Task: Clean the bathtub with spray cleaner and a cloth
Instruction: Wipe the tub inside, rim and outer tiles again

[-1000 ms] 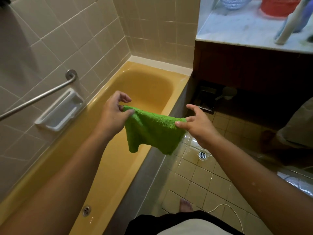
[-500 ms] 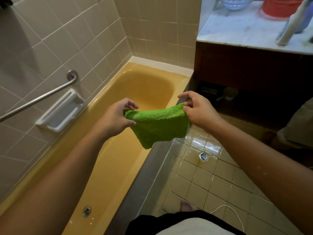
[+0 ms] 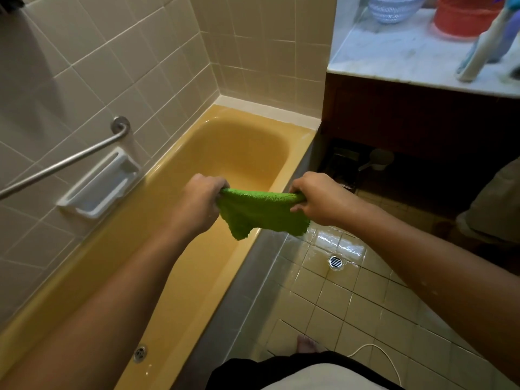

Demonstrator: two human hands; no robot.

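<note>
Beige tiled walls close round a yellow tub [image 3: 244, 153], and the cloth [image 3: 261, 212] hangs in the air over the tub's outer rim, about midway along it. The cloth is green and fluffy, bunched into a tight band along its top edge, with the rest drooping below. The left hand [image 3: 197, 204] has its fingers curled fully round one end, above the tub's basin. The right hand [image 3: 318, 198] is fisted round the other end, just past the rim on the floor side. Gripped and pulled apart like this, the cloth looks readied for wringing or twisting, and keeping it at the rim would probably let drips fall into the tub. On the wall beside the tub are a grab bar [image 3: 70, 161] and a soap dish [image 3: 101, 184]. Wet floor tiles with a floor drain [image 3: 335, 262] lie on the tub's other side. I cannot pick out a spray bottle.
</note>
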